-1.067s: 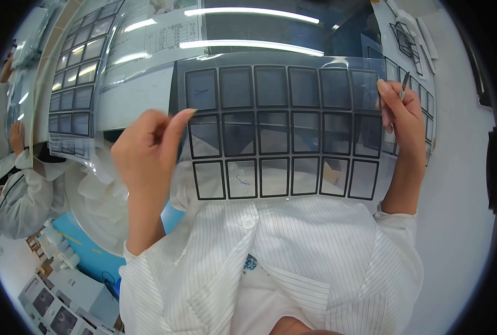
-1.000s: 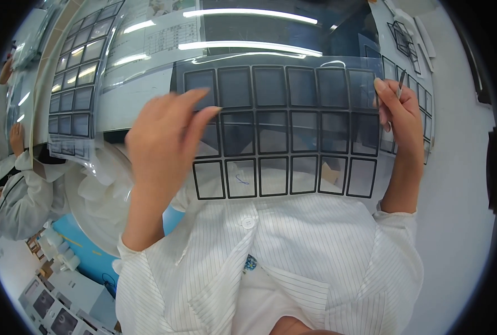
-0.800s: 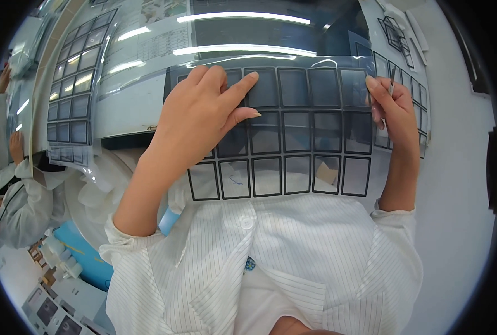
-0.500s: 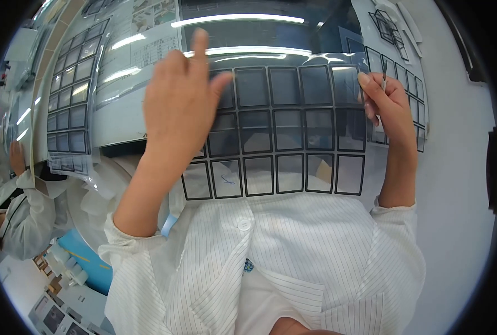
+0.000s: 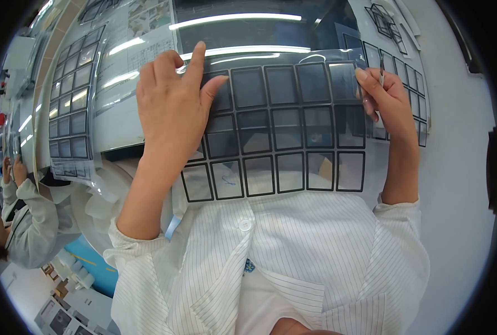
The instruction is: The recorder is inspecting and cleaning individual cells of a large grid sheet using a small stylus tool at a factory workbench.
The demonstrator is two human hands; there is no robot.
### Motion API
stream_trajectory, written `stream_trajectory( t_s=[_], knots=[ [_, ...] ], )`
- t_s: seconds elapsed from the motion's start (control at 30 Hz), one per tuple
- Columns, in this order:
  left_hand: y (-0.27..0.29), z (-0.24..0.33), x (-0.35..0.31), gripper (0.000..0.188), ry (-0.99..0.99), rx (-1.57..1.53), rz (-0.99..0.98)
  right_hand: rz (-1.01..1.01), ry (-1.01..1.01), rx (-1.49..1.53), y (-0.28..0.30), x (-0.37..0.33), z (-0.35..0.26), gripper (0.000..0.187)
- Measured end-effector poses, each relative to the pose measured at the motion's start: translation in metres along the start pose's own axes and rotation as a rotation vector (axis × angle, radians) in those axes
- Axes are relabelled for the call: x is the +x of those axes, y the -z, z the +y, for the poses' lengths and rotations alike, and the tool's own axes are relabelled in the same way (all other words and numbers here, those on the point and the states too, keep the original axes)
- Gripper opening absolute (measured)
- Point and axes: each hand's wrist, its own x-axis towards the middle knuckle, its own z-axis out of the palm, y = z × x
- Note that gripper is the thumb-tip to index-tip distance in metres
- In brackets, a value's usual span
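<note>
A clear plastic sheet (image 5: 284, 128) with rows of black-outlined rectangles spans the space in front of my chest, its near edge against my striped shirt. My left hand (image 5: 173, 106) is over the sheet's far left part, thumb and index finger stretched apart, other fingers partly bent. I see nothing held in it; whether it touches the sheet I cannot tell. At the far right corner, my right hand (image 5: 391, 97) pinches the sheet between thumb and fingers. A slim, pointed tool (image 5: 382, 70) also sticks up from that hand; its exact kind is unclear.
A dark glossy surface (image 5: 248, 36) reflecting lamp strips lies beyond the sheet. Similar framed sheets rest at the left (image 5: 72, 100) and right (image 5: 399, 70). Loose black frames (image 5: 385, 22) lie far right. Another person (image 5: 33, 218) sits at the left beside the bench.
My left hand has moved slightly left and nearer, its index fingertip lower. My right hand keeps its pinch on the sheet, which has shifted only a little. The other person's hands have moved.
</note>
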Motion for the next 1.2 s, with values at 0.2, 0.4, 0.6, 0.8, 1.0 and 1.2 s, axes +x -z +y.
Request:
stream_trajectory(
  t_s=[0.2,0.4,0.6,0.8,1.0,1.2],
  knots=[
    [0.012,0.007,-0.003,0.045,-0.245,-0.289,-0.189,0.003,-0.003,-0.008,-0.001,-0.003,-0.003,0.037],
    [0.010,0.006,0.002,0.044,-0.079,-0.008,-0.035,-0.002,-0.002,-0.005,-0.002,0.000,-0.002,0.037],
    [0.014,0.011,-0.007,0.047,-0.217,-0.235,-0.119,-0.007,0.000,-0.014,0.000,-0.002,-0.002,0.037],
    [0.006,0.027,-0.011,0.051,-0.170,-0.070,-0.052,-0.013,0.010,-0.009,0.000,0.000,0.001,0.037],
    [0.000,0.024,-0.006,0.047,-0.049,-0.010,-0.013,-0.013,0.018,-0.011,0.001,-0.002,0.000,0.037],
    [0.010,0.023,-0.011,0.038,-0.106,-0.160,-0.079,-0.024,0.025,-0.005,0.000,-0.004,0.001,0.038]
  ],
)
